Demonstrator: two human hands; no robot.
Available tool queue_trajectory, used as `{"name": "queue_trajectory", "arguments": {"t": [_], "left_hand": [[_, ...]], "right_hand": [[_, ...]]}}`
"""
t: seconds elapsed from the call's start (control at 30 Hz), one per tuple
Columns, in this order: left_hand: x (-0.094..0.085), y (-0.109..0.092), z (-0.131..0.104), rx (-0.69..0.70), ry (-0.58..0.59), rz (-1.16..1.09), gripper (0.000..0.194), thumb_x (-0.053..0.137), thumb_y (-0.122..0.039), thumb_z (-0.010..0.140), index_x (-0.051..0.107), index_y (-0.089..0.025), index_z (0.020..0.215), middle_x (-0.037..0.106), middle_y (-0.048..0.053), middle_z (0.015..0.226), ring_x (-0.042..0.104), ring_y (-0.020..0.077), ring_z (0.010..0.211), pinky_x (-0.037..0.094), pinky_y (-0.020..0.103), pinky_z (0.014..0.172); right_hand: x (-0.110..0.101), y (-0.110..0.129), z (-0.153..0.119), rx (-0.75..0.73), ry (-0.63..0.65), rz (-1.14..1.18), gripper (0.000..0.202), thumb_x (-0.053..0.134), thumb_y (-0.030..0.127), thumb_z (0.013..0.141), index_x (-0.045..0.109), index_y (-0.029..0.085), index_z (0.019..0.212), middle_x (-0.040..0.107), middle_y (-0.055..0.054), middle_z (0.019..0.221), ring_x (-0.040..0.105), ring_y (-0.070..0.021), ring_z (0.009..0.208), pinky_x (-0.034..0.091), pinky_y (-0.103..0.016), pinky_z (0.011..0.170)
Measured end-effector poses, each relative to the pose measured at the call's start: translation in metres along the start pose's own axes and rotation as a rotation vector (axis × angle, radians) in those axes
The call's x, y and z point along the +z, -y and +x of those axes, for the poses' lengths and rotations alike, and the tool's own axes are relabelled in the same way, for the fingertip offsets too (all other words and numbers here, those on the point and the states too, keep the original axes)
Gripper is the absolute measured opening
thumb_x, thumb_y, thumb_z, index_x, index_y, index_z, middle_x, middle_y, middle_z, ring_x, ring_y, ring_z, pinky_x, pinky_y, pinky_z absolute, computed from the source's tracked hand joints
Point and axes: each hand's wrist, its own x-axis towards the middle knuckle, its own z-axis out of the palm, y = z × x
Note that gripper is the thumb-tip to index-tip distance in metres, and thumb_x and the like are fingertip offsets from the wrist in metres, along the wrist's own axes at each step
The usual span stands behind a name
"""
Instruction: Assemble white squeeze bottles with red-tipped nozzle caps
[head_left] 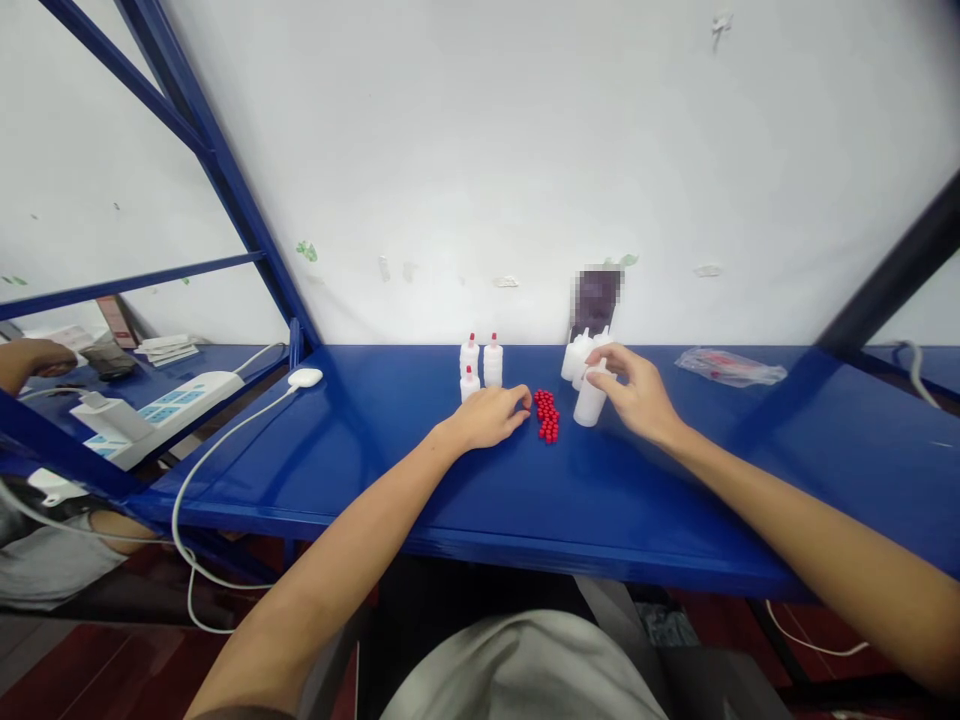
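Note:
My right hand (634, 390) grips a white squeeze bottle (589, 404) near its top, with the thumb and fingers around its shoulder. That bottle stands upright or nearly so, and its pale nozzle shows no red cap. Left of it lies a small pile of red caps (548, 418). Beside the pile, my left hand (495, 415) rests low with curled fingertips close together; what they hold, if anything, is hidden. Behind my left hand stand white bottles with red caps (493, 362), one partly covered by the hand. Several white bottles with uncapped nozzles (576, 358) stand behind my right hand.
A clear plastic bag (731, 366) with something red lies at the right on the blue table (360, 440). A white charger (305, 378) with a cable sits at the left, near a power strip (169, 410). Another person's hand (45, 357) shows at far left.

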Motion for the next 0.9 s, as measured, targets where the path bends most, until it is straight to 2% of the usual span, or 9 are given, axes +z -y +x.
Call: {"name": "queue_trajectory", "arguments": {"t": [0.1,0.2,0.27,0.33,0.43,0.53,0.7,0.9], "left_hand": [[-0.001,-0.002,-0.002,-0.026,0.011,-0.008,0.020,0.050,-0.034,0.094,0.058,-0.020,0.106,0.063,0.002,0.071,0.059,0.0199,0.064,0.040,0.029,0.060],[-0.002,-0.004,-0.003,-0.038,0.015,-0.009,0.018,0.051,-0.034,0.093,0.059,-0.020,0.102,0.061,0.001,0.068,0.057,0.0189,0.060,0.037,0.028,0.058],[-0.004,-0.007,-0.004,-0.041,-0.007,-0.020,0.018,0.050,-0.034,0.094,0.058,-0.020,0.103,0.059,-0.001,0.066,0.055,0.0181,0.059,0.035,0.028,0.058],[-0.005,-0.011,-0.004,-0.023,-0.093,-0.081,0.020,0.047,-0.035,0.097,0.056,-0.020,0.105,0.055,-0.003,0.063,0.054,0.0163,0.058,0.033,0.027,0.057],[-0.007,-0.021,-0.004,0.051,-0.290,-0.252,0.024,0.041,-0.038,0.101,0.053,-0.020,0.110,0.050,-0.006,0.061,0.049,0.0126,0.054,0.034,0.025,0.057],[-0.007,-0.033,-0.004,0.133,-0.385,-0.373,0.027,0.038,-0.040,0.102,0.050,-0.019,0.114,0.050,-0.006,0.063,0.048,0.0111,0.053,0.037,0.024,0.059],[-0.005,-0.042,-0.004,0.208,-0.342,-0.373,0.023,0.040,-0.035,0.102,0.051,-0.020,0.116,0.061,-0.002,0.071,0.056,0.0120,0.058,0.040,0.024,0.061],[-0.005,-0.037,-0.005,0.211,-0.297,-0.249,0.025,0.040,-0.034,0.102,0.051,-0.020,0.119,0.065,0.000,0.074,0.059,0.0129,0.059,0.039,0.023,0.058]], "right_hand": [[0.000,-0.002,-0.002,0.037,0.019,0.091,0.013,0.058,0.027,0.077,0.061,0.020,0.088,0.069,-0.003,0.081,0.064,-0.0228,0.078,0.046,-0.033,0.072],[0.005,-0.003,-0.005,0.092,0.129,0.264,0.016,0.056,0.029,0.078,0.063,0.019,0.088,0.069,-0.003,0.074,0.065,-0.0232,0.074,0.047,-0.033,0.069],[0.010,-0.004,-0.007,0.120,0.190,0.350,0.018,0.055,0.033,0.079,0.065,0.018,0.081,0.069,-0.005,0.074,0.064,-0.0228,0.073,0.046,-0.032,0.068],[0.014,-0.003,-0.010,0.141,0.237,0.398,0.021,0.055,0.036,0.080,0.065,0.017,0.075,0.068,-0.006,0.074,0.062,-0.0222,0.072,0.046,-0.032,0.066],[0.018,0.001,-0.013,0.134,0.312,0.386,0.022,0.054,0.036,0.081,0.064,0.018,0.073,0.066,-0.005,0.072,0.060,-0.0214,0.071,0.045,-0.032,0.066],[0.019,0.008,-0.015,0.076,0.365,0.296,0.021,0.053,0.035,0.084,0.060,0.018,0.072,0.062,-0.002,0.067,0.057,-0.0186,0.066,0.044,-0.031,0.065],[0.019,0.014,-0.016,-0.008,0.411,0.217,0.018,0.053,0.035,0.086,0.059,0.018,0.089,0.057,0.002,0.068,0.052,-0.0163,0.063,0.040,-0.028,0.062],[0.017,0.016,-0.016,-0.031,0.441,0.166,0.022,0.052,0.038,0.088,0.059,0.018,0.080,0.059,0.001,0.070,0.052,-0.0165,0.065,0.041,-0.029,0.063]]}}
